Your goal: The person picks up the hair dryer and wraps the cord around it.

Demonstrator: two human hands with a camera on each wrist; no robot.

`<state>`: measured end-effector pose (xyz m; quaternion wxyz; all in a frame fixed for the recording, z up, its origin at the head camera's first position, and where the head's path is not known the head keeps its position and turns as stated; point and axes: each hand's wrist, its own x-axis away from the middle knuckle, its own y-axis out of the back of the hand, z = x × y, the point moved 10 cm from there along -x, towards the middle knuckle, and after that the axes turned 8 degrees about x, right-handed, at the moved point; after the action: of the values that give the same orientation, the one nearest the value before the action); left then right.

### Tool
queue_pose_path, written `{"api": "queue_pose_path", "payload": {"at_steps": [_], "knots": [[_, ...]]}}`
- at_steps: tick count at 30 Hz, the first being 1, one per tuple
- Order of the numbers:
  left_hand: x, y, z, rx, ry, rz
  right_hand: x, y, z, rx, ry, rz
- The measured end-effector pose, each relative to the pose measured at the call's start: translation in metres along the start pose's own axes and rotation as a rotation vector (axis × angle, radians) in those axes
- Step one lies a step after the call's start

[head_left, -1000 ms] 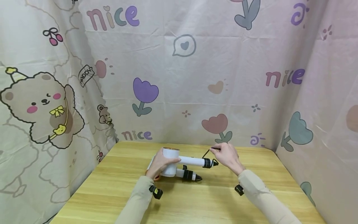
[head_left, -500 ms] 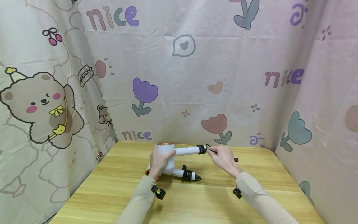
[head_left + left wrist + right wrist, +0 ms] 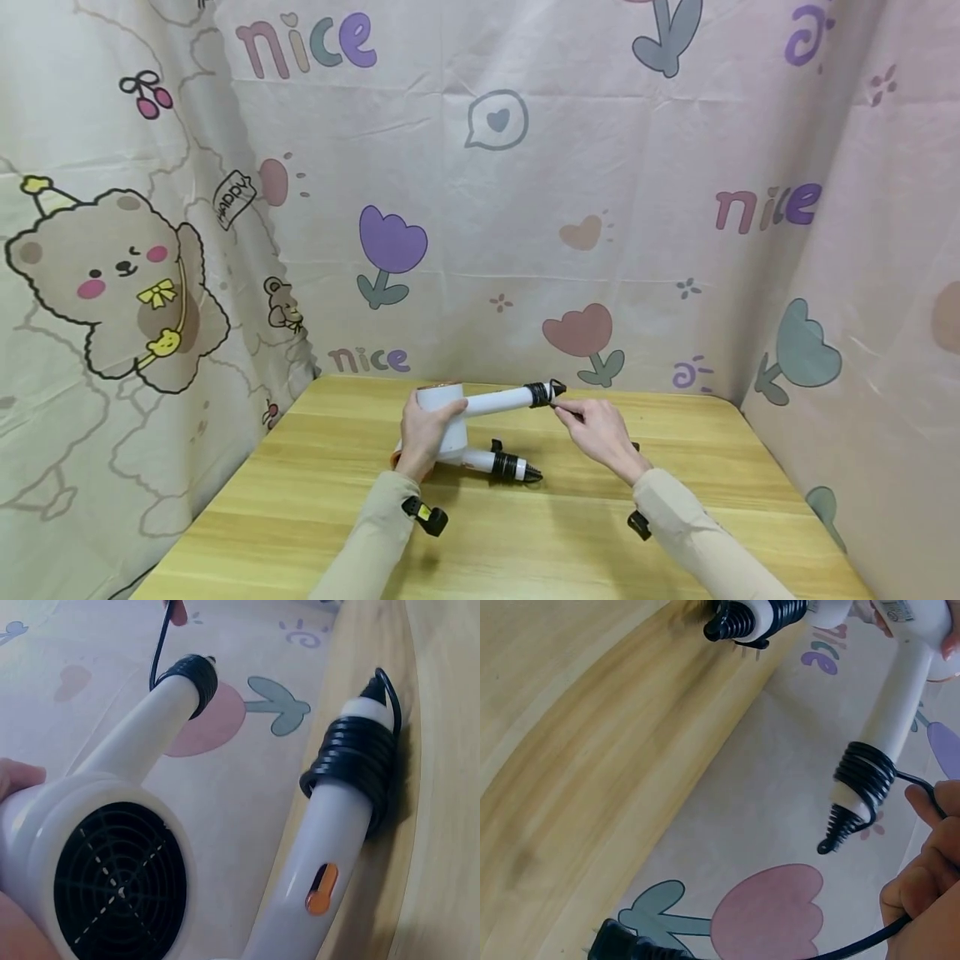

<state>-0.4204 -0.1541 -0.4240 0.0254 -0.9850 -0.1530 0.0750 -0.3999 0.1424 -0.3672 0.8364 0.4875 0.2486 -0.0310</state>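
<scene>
My left hand grips the body of a white hair dryer, raised with its handle pointing right and slightly up. Black cord is wound in several turns around the handle near its end. Between thumb and fingers, my right hand holds the loose part of that cord, just right of the handle tip. The cord's plug dangles in the right wrist view. Below lies a second white hair dryer on the table, its cord coiled round its handle; my left hand and the raised dryer partly hide it.
The wooden table reaches back to a patterned curtain, which also hangs along both sides. A camera is strapped to each wrist.
The held hair dryer's handle has tilted upward and its body has shifted slightly left. My right hand has moved left and down toward the handle tip with the cord. The second dryer stays put.
</scene>
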Motion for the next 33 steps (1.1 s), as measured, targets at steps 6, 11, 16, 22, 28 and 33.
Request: {"api": "queue_pose_path", "payload": {"at_steps": [6,11,16,22,28,33], "knots": [[0.000,-0.003,0.010,0.109,0.092,-0.012,0.003,-0.004,0.000,-0.042,0.023,0.021],[0.001,-0.008,0.024,0.217,0.211,0.011,0.003,-0.006,-0.007,-0.118,0.027,0.045],[-0.001,-0.010,0.028,0.306,0.253,0.013,0.001,-0.015,-0.022,-0.229,-0.002,0.133],[0.001,-0.010,0.032,0.405,0.303,0.016,0.005,-0.030,-0.034,-0.323,-0.012,0.262],[0.006,-0.018,0.034,0.470,0.349,0.068,0.008,-0.043,-0.043,-0.375,0.042,0.372],[0.012,-0.028,0.033,0.547,0.390,0.122,0.009,-0.051,-0.052,-0.315,0.062,0.456]]}}
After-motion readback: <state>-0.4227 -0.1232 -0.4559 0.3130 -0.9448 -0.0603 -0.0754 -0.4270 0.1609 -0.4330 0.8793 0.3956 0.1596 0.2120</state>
